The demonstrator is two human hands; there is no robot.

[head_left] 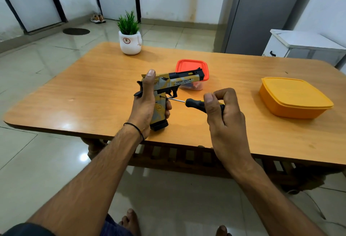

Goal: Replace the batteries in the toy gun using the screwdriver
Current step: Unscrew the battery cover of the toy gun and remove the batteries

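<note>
Head view: left hand (145,104) wraps the toy gun (168,89) by its grip, thumb up along the slide, barrel pointing right, magazine base resting on the wooden table (93,93). Right hand (222,108) pinches the screwdriver (194,103) handle, tip set against the grip's side. Behind stand a red-lidded container (192,66), an orange box (294,97), and a potted plant (129,35).

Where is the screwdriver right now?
In the head view the screwdriver is just right of centre, held by the right hand, its tip against the toy gun that the left hand holds over the table.
</note>
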